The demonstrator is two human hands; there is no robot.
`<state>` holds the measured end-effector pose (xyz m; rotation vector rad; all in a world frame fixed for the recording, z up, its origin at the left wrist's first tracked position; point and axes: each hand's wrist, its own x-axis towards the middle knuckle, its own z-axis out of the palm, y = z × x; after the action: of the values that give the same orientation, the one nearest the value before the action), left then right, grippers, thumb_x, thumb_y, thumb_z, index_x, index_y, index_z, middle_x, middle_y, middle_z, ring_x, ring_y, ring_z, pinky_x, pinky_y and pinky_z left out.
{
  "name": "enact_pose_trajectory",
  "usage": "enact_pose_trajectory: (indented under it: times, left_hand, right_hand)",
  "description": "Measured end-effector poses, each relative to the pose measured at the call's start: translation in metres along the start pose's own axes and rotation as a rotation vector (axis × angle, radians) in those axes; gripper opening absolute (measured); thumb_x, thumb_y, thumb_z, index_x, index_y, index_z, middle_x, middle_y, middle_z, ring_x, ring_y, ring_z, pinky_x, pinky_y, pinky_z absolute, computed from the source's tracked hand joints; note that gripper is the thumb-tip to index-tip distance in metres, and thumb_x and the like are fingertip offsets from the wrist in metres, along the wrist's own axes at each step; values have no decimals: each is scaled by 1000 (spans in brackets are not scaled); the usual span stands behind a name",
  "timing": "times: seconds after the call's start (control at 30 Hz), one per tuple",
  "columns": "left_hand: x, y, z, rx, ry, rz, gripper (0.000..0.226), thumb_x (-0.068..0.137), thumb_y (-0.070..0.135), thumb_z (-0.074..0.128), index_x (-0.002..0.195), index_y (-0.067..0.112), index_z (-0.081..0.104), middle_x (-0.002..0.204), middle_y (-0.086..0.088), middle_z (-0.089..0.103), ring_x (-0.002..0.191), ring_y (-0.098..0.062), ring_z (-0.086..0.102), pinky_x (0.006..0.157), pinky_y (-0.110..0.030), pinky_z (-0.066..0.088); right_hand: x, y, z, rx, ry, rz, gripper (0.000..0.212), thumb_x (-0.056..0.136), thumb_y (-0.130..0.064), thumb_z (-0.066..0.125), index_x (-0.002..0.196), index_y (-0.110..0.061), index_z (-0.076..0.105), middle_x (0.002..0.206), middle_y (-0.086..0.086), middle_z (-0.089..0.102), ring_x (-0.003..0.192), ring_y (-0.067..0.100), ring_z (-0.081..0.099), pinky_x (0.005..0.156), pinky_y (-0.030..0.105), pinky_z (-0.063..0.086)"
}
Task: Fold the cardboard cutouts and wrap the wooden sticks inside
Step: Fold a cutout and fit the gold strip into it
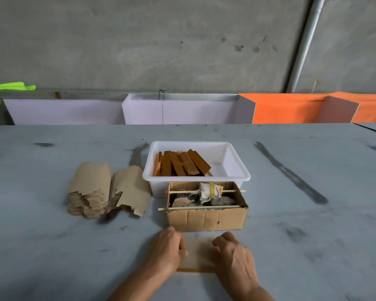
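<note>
A flat tan cardboard cutout [197,254] lies on the table near me, a yellow-brown strip showing along its near edge. My left hand [166,249] grips its left side with curled fingers, and my right hand [234,255] grips its right side the same way. Two stacks of unfolded cardboard cutouts [109,189] sit to the left. Brown wooden sticks [180,162] lie heaped in a white plastic tray [237,168] farther back.
A small open cardboard box [206,218] stands just beyond my hands, holding rags, a taped cloth roll and two thin skewers across its top. The grey table [313,235] is stained. White and orange panels stand along the back edge.
</note>
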<state>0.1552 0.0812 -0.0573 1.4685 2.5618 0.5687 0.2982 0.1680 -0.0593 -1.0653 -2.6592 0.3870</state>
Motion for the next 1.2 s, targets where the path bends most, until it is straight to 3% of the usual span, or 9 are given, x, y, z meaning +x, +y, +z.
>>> enact_pose_trajectory:
  times: [0.1, 0.27, 0.47, 0.57, 0.77, 0.9, 1.0, 1.1, 1.2]
  left_hand:
    - [-2, 0, 1, -9, 22, 5, 18, 86, 30, 64, 99, 18, 63, 110, 3, 53, 106, -12, 53, 84, -19, 35]
    - [-6, -2, 0, -30, 4, -11, 40, 84, 30, 64, 120, 19, 52, 121, 3, 47, 117, -11, 46, 92, -18, 32]
    - [-11, -2, -5, -47, -80, -43, 32, 78, 33, 71, 102, 17, 58, 102, 4, 51, 99, -13, 54, 76, -19, 35]
    - [-13, 0, -6, -60, -70, -52, 20, 78, 30, 72, 90, 16, 64, 98, 4, 49, 96, -12, 54, 78, -19, 37]
    - [-12, 4, -3, 11, -96, -101, 36, 83, 31, 68, 111, 15, 52, 116, -1, 52, 110, -18, 51, 87, -25, 38]
    - [-8, 6, -8, -8, -125, -180, 33, 78, 33, 73, 102, 18, 56, 108, 0, 60, 101, -17, 56, 77, -23, 39]
    - [-6, 5, -10, -6, -123, -177, 29, 74, 34, 75, 93, 22, 57, 103, 3, 54, 100, -15, 54, 74, -20, 34]
    - [-5, 4, -8, -33, -151, -169, 32, 72, 32, 77, 75, 26, 46, 93, 6, 44, 90, -12, 48, 70, -20, 32]
    - [-3, 1, -7, -159, -169, -169, 33, 69, 23, 80, 86, 24, 52, 93, 5, 52, 83, -11, 49, 68, -20, 39]
  right_hand:
    - [9, -3, 3, -6, 4, -80, 19, 93, -25, 44, 105, -21, 57, 120, -5, 49, 105, 18, 51, 77, 28, 44]
    - [23, -5, 1, -55, -104, -80, 37, 90, -34, 55, 125, -23, 49, 131, -2, 44, 114, 22, 44, 92, 30, 42]
    - [26, 0, 0, -22, -187, -108, 27, 91, -35, 58, 116, -24, 57, 123, -1, 54, 112, 18, 45, 93, 30, 40]
    - [24, 0, 0, -25, -173, -137, 20, 91, -33, 57, 110, -27, 61, 125, -1, 49, 112, 17, 43, 93, 30, 42]
    - [21, 4, 1, 17, -160, -150, 31, 90, -34, 59, 119, -24, 54, 127, -2, 47, 111, 17, 46, 93, 29, 42]
    - [25, 5, -1, 17, -201, -158, 31, 91, -33, 59, 119, -23, 55, 125, -1, 50, 112, 16, 46, 95, 30, 41]
    - [24, 5, -1, 0, -203, -177, 30, 90, -35, 58, 118, -25, 56, 127, -2, 47, 113, 17, 43, 96, 31, 41]
    - [23, 5, -1, 1, -181, -191, 29, 90, -33, 59, 117, -26, 54, 128, -2, 43, 114, 17, 41, 95, 31, 40]
    - [24, 6, -3, 48, -159, -209, 27, 88, -30, 62, 113, -25, 55, 125, -5, 49, 111, 14, 44, 92, 28, 42]
